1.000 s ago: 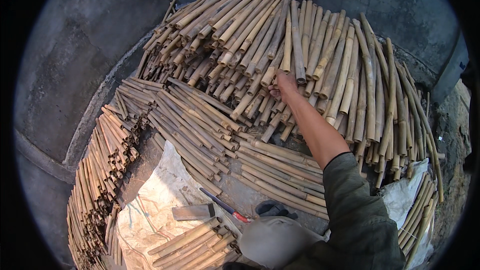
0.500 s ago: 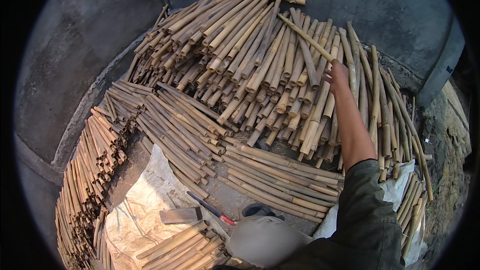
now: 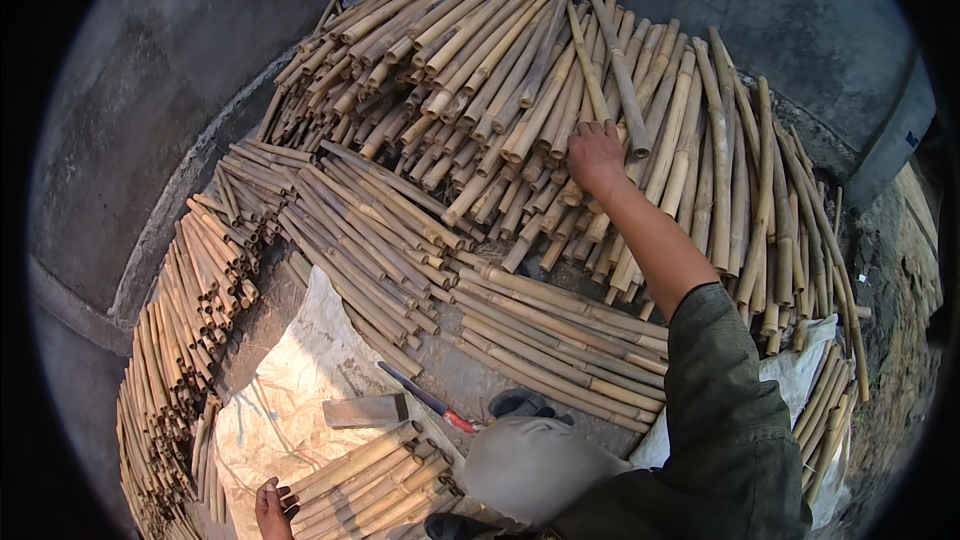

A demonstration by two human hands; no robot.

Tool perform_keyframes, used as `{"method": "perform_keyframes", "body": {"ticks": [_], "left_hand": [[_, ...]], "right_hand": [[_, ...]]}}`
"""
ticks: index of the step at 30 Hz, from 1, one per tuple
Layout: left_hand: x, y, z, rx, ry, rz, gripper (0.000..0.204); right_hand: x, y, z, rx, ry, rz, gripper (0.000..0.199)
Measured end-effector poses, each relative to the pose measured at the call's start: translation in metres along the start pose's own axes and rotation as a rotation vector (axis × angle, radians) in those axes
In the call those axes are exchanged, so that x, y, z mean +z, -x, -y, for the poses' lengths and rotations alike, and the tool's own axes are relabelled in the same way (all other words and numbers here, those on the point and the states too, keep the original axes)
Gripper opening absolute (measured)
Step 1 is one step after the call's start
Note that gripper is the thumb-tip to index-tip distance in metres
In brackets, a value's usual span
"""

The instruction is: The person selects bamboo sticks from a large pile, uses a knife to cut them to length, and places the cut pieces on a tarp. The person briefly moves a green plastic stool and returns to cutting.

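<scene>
At the big pile of bamboo poles (image 3: 480,90), my right hand (image 3: 597,156) is closed round the near end of a thin yellowish bamboo pole (image 3: 588,65). That pole lies on top of the others, pointing away from me; the hand hides its lower end. My left hand (image 3: 272,510) is at the bottom left, its fingers slightly bent and apart, holding nothing. Beside it, several paler cut bamboo poles (image 3: 365,475) rest on a whitish woven sack (image 3: 270,400).
A wooden block (image 3: 365,411) and a long blade with a red handle (image 3: 428,397) lie near my knee (image 3: 540,465). Other bamboo stacks spread along the left (image 3: 160,380) and across the front (image 3: 560,340). A grey wall (image 3: 720,0) stands behind the pile.
My right hand has moved left and nearer with the thin pole, which has swung from slanting to nearly in line with the pile. My left hand has come into view at the bottom left.
</scene>
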State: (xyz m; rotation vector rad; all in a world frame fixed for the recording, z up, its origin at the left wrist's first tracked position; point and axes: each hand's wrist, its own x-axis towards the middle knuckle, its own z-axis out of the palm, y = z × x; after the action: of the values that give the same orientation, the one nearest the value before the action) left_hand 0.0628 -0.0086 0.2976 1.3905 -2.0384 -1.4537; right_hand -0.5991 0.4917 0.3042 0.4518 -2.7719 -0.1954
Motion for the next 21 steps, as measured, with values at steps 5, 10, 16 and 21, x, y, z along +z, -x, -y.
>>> {"method": "perform_keyframes", "body": {"ticks": [5, 10, 16, 21], "left_hand": [[0.046, -0.005, -0.087, 0.114, -0.085, 0.035, 0.043], [0.089, -0.013, -0.074, 0.063, -0.09, 0.303, 0.04], [0.094, -0.025, -0.021, 0.005, -0.338, 0.526, 0.054], [0.086, -0.032, 0.003, 0.017, -0.373, 0.491, 0.059]], "right_hand": [[0.002, -0.009, -0.034, 0.148, -0.041, -0.026, 0.027], [-0.022, -0.025, -0.055, 0.455, -0.136, 0.128, 0.059], [-0.012, -0.035, -0.033, 0.224, -0.011, 0.108, 0.056], [-0.004, -0.06, -0.037, 0.226, 0.083, 0.304, 0.06]]}}
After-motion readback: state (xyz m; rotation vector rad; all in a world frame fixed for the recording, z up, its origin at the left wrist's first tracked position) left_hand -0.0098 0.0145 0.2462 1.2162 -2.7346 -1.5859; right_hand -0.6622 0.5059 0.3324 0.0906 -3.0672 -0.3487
